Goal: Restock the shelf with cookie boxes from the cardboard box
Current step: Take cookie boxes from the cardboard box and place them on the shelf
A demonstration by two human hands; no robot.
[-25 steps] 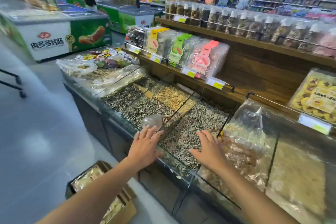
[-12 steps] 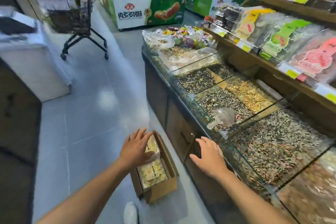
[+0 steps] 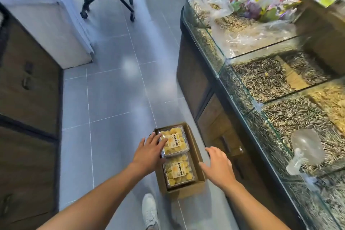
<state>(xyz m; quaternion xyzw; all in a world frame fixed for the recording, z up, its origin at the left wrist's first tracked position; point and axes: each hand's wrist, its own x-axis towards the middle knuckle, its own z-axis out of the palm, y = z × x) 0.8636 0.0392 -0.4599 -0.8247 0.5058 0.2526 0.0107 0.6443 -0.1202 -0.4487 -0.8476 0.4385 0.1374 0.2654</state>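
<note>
Noting from the remote station: the cardboard box (image 3: 196, 147) is sitting open on the floor tiles, and I am fixing every position against it. Two clear-lidded cookie boxes are lying flat inside it, label up: the far cookie box (image 3: 176, 142) at the box's far end and the near cookie box (image 3: 178, 171) at its near end, touching end to end. The left hand (image 3: 149, 152) is resting at the box's left wall with fingers straight and spread over the left edge of the far cookie box's lid, nothing gripped yet. The right hand (image 3: 217, 166) is hovering just beside the box's right wall, fingers loose and empty. A white shoe (image 3: 149, 209) is standing near the box's near left corner, and the glass seed counter (image 3: 242, 99) is running along past the box's right side. I am judging the step to be the pick of the far cookie box. To do it well I would be bringing the right hand over the right wall to the pack's opposite long edge, pinching low on the tray sides and not the thin lid, which looks apt to flex or pop. I would be lifting straight up and level, clearing the box's walls before swinging toward the shelf, which is barely showing here.
</note>
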